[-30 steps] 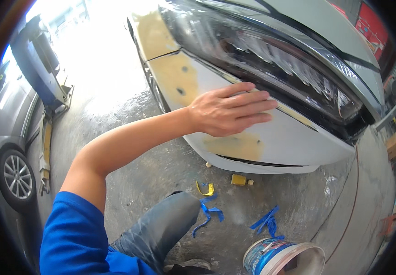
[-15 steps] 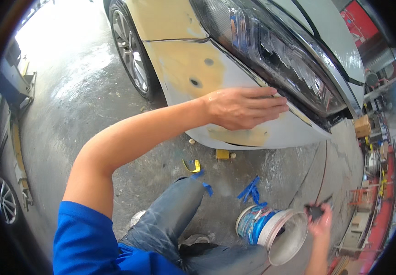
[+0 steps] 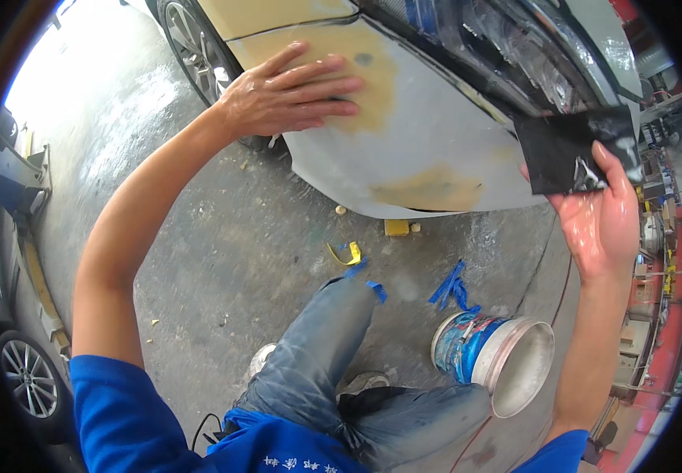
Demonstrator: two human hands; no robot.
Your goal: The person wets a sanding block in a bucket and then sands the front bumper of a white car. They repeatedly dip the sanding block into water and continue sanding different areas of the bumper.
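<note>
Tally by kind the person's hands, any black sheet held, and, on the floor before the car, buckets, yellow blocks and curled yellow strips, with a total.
Hands: 2, left hand and right hand
Black sheet: 1
Bucket: 1
Yellow block: 1
Curled yellow strip: 1
Total: 6

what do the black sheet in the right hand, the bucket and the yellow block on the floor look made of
Black sheet: perhaps coated paper or plastic; thin and flat, with wet-looking shiny glints. Bucket: probably plastic, judging by its dull whitish rim and blue-patterned wall. Yellow block: possibly foam or sponge, matte and squared, but too small to be sure.
</note>
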